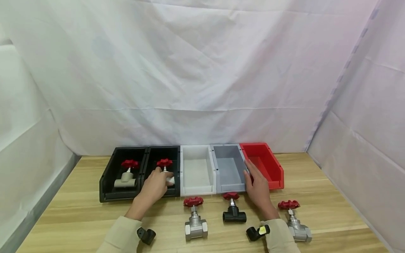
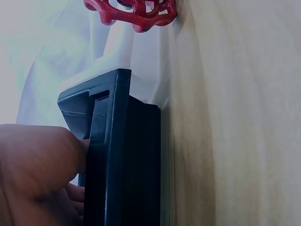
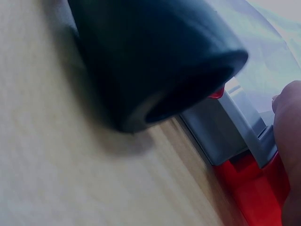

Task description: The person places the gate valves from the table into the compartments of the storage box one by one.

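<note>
My left hand reaches into the second black bin and grips a white valve with a red handwheel; the fingers cover part of its body. In the left wrist view, the left hand lies behind the black bin's front wall, which hides the fingertips and the valve. My right hand has its fingers extended and rests on the rim between the grey bin and the red bin. Only part of the right hand shows in the right wrist view.
A beige valve sits in the leftmost black bin. A white bin stands mid-row. In front are a metal valve, a black valve and another metal valve, all red-wheeled. White sheeting hangs behind.
</note>
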Demonstrator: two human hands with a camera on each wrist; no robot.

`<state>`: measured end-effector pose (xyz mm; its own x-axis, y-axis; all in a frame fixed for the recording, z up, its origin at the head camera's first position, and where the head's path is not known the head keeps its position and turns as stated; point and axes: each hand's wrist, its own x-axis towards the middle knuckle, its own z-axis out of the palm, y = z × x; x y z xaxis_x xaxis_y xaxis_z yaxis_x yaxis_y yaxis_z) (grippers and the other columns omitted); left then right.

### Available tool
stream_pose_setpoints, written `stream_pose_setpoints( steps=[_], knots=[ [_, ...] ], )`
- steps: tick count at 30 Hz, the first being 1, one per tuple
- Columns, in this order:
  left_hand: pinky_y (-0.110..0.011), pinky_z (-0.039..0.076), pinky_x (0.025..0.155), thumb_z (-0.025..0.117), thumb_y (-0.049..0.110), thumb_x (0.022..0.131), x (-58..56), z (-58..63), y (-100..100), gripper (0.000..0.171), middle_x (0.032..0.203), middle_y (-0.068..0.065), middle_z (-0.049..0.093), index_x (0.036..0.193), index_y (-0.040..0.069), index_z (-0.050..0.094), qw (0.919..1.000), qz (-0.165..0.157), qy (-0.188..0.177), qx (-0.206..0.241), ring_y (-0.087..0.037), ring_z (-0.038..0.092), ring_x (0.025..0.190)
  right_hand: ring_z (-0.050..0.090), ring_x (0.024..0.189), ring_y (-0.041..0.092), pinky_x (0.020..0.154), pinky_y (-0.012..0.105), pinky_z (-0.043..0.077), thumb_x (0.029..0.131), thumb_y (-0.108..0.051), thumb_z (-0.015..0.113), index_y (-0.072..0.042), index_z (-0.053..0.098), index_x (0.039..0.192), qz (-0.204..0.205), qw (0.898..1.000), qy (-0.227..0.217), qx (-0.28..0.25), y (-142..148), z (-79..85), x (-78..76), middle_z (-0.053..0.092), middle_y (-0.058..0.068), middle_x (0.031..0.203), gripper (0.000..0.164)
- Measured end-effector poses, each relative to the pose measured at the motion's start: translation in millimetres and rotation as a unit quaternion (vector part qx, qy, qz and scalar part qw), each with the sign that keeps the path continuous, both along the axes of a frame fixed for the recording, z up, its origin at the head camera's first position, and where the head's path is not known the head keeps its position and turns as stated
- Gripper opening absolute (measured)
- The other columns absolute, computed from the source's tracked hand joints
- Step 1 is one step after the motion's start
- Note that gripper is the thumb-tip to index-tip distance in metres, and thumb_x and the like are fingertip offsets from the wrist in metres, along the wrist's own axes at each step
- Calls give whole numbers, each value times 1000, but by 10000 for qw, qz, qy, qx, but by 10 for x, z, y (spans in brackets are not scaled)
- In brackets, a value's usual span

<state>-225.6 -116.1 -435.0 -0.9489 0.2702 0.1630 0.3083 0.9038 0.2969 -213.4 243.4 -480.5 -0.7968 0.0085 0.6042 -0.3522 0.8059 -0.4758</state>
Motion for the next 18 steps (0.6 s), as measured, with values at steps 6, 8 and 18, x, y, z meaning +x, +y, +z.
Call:
stream_pose_setpoints(
  steps=[6,8,18],
  knots=[
    [-39,50,59,66,-5,82,-20,33,9,31,93,-17,56,109,8,72,9997,-112,-186,-66,-28,56,80,50,122,36,92,53,43,91,-7,65,-10,48,141,5,10000,17,-39,3,3,0,49,14,140,54],
    [-38,50,59,69,-3,82,-22,43,8,28,92,-17,56,107,8,73,9996,-160,-187,-110,-28,56,79,50,122,36,92,53,43,91,-7,65,-10,48,141,-2,10000,0,-48,2,3,1,48,14,141,54],
    [-40,50,58,74,10,84,-7,72,27,21,90,-15,55,105,11,73,9997,-39,-212,-100,-26,55,77,49,123,36,93,53,43,91,-7,64,-9,49,141,4,10000,11,-54,-6,15,7,49,14,140,52]
  ],
)
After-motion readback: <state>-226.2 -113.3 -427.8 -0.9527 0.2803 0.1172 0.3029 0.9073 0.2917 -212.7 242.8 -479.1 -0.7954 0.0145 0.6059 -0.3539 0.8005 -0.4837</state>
